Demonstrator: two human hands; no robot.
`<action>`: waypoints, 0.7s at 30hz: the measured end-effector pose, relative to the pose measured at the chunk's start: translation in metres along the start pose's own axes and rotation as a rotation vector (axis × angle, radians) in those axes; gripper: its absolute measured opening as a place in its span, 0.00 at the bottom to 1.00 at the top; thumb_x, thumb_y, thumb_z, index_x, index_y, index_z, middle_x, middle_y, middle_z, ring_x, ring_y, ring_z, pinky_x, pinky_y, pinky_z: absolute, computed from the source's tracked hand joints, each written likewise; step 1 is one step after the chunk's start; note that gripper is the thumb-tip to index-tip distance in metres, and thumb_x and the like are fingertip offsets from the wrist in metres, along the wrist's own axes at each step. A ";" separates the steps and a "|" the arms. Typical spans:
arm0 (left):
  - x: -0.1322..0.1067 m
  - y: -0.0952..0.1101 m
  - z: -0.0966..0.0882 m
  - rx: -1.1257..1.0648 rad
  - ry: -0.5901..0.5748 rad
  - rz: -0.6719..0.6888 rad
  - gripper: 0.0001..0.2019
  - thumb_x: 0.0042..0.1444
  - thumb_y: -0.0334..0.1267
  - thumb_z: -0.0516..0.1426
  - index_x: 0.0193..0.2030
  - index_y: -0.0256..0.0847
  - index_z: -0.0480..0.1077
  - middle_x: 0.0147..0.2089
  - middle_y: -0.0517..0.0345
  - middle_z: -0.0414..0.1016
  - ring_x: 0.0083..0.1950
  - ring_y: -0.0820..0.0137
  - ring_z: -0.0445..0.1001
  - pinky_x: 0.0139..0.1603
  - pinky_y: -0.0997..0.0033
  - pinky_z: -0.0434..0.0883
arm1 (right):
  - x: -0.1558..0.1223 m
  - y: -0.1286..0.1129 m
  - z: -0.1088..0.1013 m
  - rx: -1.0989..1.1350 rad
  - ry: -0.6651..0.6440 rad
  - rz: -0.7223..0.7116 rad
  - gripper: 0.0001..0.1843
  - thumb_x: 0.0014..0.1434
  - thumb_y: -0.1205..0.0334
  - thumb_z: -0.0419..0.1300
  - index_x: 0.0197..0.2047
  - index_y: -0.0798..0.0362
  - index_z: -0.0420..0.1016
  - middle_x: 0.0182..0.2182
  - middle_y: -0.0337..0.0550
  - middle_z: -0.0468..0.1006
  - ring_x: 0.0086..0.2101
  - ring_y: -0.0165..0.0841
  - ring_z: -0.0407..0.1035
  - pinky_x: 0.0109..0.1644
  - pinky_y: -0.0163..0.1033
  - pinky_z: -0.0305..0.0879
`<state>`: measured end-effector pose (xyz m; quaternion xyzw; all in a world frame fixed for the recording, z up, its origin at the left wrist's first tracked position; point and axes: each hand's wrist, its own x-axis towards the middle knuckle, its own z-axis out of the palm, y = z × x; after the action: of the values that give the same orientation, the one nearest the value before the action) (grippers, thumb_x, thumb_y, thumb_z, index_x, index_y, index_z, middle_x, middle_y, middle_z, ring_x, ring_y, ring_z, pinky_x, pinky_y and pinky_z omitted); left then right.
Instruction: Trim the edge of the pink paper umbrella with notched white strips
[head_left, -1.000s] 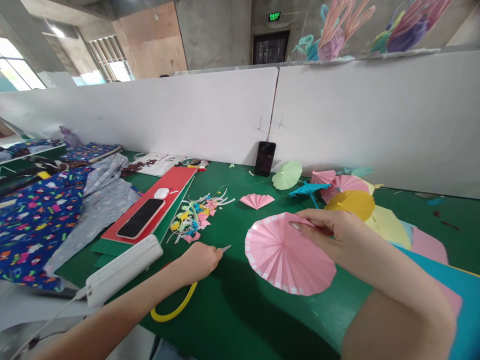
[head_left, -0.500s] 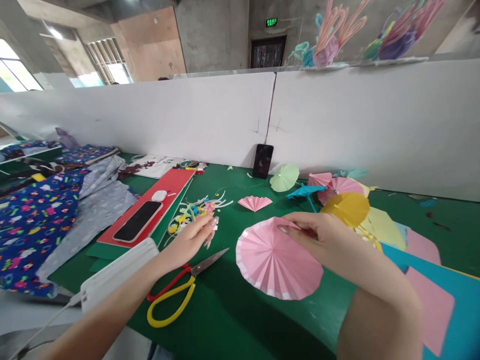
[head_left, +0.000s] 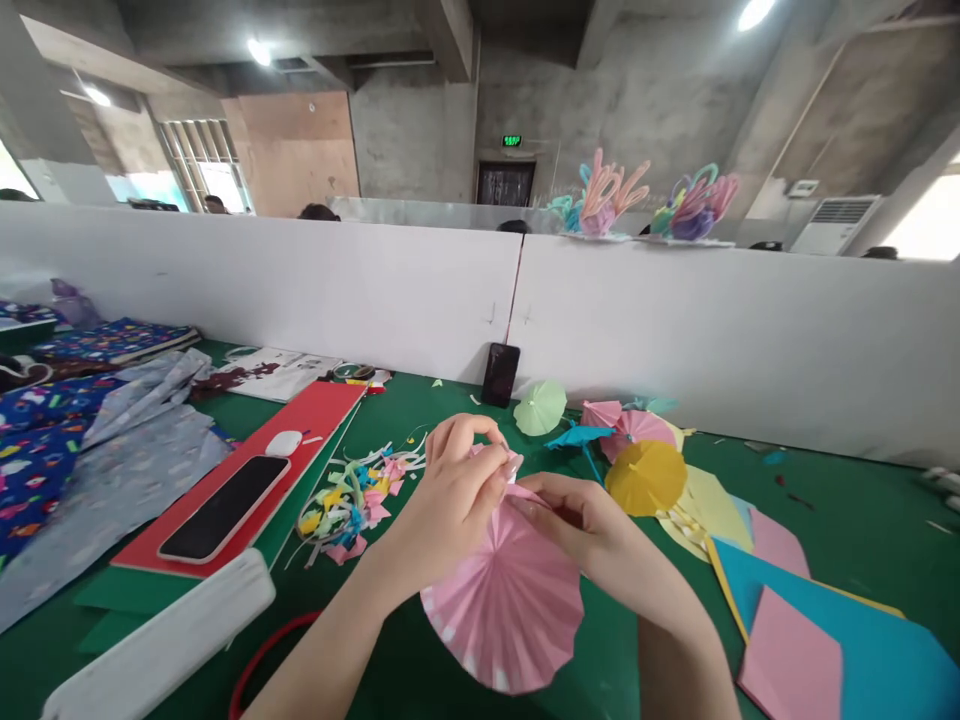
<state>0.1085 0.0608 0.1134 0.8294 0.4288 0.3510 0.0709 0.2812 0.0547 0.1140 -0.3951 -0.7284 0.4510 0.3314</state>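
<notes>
A round pink pleated paper disc (head_left: pixel 504 600), with small white pieces along its rim, is held up over the green table. My right hand (head_left: pixel 600 525) pinches its upper right edge between thumb and fingers. Against the upper edge, my left hand (head_left: pixel 454 500) has its fingers closed on the paper, and a small white bit shows by the fingertips. The left hand and forearm cover part of the disc. Beneath the left forearm, only a red handle (head_left: pixel 259 655) of the scissors shows.
Paper scraps (head_left: pixel 360 500) lie left of my hands. A phone (head_left: pixel 225 508) rests on red card, beside a white box-like object (head_left: pixel 165 640). Small paper umbrellas, one yellow (head_left: pixel 646 477), stand to the right, near blue sheets (head_left: pixel 847 610). Another phone (head_left: pixel 500 374) leans against the white partition (head_left: pixel 390 290).
My left hand has moved right from above the scissors to the disc's upper edge. The disc has shifted slightly left and down with my right hand on it. The view has tilted up.
</notes>
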 end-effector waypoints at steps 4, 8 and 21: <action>0.005 -0.014 -0.008 -0.021 -0.048 0.015 0.12 0.66 0.31 0.43 0.33 0.42 0.61 0.48 0.54 0.61 0.52 0.65 0.60 0.50 0.63 0.63 | 0.011 0.000 0.003 0.157 0.004 -0.027 0.13 0.64 0.59 0.53 0.45 0.52 0.76 0.33 0.39 0.76 0.35 0.32 0.67 0.39 0.35 0.61; 0.004 -0.024 -0.021 0.002 -0.033 0.002 0.11 0.65 0.31 0.43 0.35 0.43 0.62 0.48 0.55 0.61 0.52 0.63 0.59 0.49 0.61 0.63 | 0.030 0.000 0.013 0.162 0.082 0.007 0.14 0.63 0.56 0.55 0.44 0.54 0.78 0.33 0.41 0.78 0.36 0.34 0.69 0.40 0.36 0.64; 0.019 -0.055 -0.008 -0.042 0.068 -0.132 0.13 0.66 0.35 0.42 0.32 0.42 0.61 0.47 0.53 0.62 0.52 0.63 0.60 0.49 0.58 0.64 | 0.067 0.007 0.027 0.225 0.180 0.011 0.16 0.63 0.52 0.55 0.45 0.52 0.78 0.38 0.45 0.80 0.40 0.37 0.71 0.45 0.38 0.66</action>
<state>0.0739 0.1081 0.1060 0.7854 0.4771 0.3824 0.0969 0.2287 0.1044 0.1058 -0.3982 -0.6384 0.4943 0.4354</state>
